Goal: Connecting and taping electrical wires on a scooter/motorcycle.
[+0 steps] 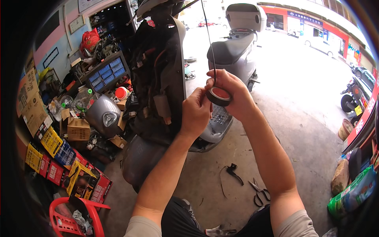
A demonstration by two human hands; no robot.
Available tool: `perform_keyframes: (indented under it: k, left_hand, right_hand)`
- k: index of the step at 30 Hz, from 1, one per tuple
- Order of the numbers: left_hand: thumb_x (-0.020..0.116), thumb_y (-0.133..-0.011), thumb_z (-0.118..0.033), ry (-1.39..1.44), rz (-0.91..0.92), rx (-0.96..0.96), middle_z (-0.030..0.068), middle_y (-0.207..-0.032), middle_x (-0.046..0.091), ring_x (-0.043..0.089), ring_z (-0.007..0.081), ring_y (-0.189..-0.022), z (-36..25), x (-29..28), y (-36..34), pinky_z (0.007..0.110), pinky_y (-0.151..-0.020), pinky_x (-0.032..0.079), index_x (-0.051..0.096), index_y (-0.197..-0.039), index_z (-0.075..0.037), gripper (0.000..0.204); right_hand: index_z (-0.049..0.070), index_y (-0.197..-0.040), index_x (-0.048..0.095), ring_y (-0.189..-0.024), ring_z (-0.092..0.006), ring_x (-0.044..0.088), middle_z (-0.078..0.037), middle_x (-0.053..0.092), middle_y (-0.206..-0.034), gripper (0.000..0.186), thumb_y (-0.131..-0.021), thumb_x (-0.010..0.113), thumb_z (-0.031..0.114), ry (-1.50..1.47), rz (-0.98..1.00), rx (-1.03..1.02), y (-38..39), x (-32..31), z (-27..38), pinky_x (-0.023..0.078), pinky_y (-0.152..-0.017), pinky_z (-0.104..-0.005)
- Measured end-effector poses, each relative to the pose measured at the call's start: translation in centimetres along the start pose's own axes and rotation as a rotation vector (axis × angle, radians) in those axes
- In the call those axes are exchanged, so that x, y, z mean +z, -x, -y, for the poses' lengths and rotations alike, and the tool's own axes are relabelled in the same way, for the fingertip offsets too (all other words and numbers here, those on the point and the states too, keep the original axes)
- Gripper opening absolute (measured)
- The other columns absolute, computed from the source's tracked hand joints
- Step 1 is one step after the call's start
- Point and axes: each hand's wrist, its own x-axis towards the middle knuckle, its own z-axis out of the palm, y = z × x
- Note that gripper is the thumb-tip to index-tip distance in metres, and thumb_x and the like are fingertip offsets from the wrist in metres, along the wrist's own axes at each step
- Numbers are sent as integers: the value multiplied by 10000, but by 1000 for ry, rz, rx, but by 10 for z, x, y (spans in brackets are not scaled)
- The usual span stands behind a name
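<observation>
A thin black cable (pixel 210 43) runs down from the top of the view to my two hands, which meet in front of a dark scooter (pixel 173 67) with its inner parts exposed. My left hand (pixel 195 110) is closed, pinching around the cable's lower end; its fingers partly hide the grip. Beside its thumb, a roll of black tape (pixel 219 96) with a reddish centre lies against my right hand (pixel 233 93). The fingers of that hand are curled around the cable and the roll. The cable's very end is hidden between the fingers.
Scissors (pixel 259 193) and a black lever (pixel 235 174) lie on the concrete floor before me. A red plastic stool (pixel 59 217) stands at lower left, near boxes (pixel 51 142) and piled parts. Beyond the hands stands another scooter (pixel 233 51); a green bag (pixel 353 191) is at right.
</observation>
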Motion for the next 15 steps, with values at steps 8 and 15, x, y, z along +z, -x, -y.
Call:
perform_keyframes:
  k: [8, 15]
  left_hand:
    - [561, -979, -98, -178, -46, 81, 61, -594, 602, 575, 117, -499, -1, 4, 1, 301, -484, 432, 607, -935, 11, 126]
    - [587, -980, -143, -241, -49, 177, 81, -598, 606, 604, 152, -519, 2, 8, -2, 318, -498, 440, 589, -890, 2, 170]
  right_hand:
    - [-59, -1081, 592, -943, -228, 625, -142, 638, -1012, 310, -844, 645, 135, 1044, -174, -260, 10, -2, 14, 511, -860, -344]
    - [5, -977, 673, -969, -286, 598, -112, 706, -915, 145, -850, 647, 69, 1377, -256, -304, 22, -1, 10, 487, -865, -388]
